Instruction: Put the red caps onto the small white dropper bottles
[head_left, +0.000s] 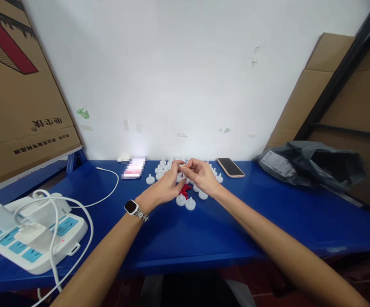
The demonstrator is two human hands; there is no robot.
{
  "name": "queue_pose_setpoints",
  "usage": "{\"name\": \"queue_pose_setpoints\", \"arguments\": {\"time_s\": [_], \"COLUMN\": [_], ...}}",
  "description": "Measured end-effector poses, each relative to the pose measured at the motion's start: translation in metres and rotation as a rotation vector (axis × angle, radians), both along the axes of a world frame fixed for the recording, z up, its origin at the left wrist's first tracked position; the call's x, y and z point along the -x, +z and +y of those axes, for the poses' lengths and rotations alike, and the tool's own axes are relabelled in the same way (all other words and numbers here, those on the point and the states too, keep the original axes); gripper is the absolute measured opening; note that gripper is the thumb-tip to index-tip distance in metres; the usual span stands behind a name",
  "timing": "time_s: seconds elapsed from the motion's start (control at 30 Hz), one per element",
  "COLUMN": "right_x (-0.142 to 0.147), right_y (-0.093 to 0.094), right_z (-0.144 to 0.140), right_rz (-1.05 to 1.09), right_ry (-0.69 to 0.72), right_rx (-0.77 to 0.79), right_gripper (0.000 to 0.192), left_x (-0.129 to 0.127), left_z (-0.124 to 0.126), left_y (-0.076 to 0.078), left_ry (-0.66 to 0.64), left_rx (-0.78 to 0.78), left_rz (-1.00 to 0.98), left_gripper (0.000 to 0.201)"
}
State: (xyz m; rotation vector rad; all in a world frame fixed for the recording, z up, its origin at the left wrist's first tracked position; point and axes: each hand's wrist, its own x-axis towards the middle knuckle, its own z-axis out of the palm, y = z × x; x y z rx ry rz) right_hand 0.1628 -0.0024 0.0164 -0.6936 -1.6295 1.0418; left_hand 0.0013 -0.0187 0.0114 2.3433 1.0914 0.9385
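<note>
**Two hands meet over a pile of small white parts**

Both hands are up off the blue table and working close together at the far side, right above the parts. The left hand, with a watch on its wrist, has its fingers curled in, pinching something small; the right hand closes on the same spot from the other side, fingertips touching the left's. Between them sits a small white piece, too tiny to make out in detail, held up where the eyes can get at it, likely because it needs fine finger work.

Directly beneath, the white caps lie scattered in a loose cluster, stub side up, with a little heap of red pieces in the middle of them. Everything is within a finger's reach, which looks like the reason the stock sits just there.

Off to the sides, things are parked out of the way: a phone face up just right of the cluster, a dark plastic bag well to the right, a power strip with plugs and white cables at the near left edge. Cardboard boxes lean against the wall on the left.
</note>
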Motion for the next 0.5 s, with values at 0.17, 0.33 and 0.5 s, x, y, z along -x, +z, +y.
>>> {"name": "queue_pose_setpoints", "arguments": {"time_s": [0.17,0.33,0.5], "right_x": [0.002,0.005,0.011], "right_y": [0.009,0.013,0.011], "right_z": [0.001,0.021,0.034], "right_rz": [-0.09,-0.265,-0.569], "right_ry": [-0.002,-0.059,-0.093], "right_rx": [-0.061,-0.1,-0.147], "right_gripper": [0.033,0.021,0.009], "left_x": [0.008,0.041,0.064], "left_z": [0.002,0.012,0.017], "left_y": [0.005,0.015,0.02], "left_ry": [0.025,0.148,0.23], "left_rx": [-0.036,-0.098,0.117], "left_rz": [0.028,0.075,0.252], "left_gripper": [0.048,0.048,0.027]}}
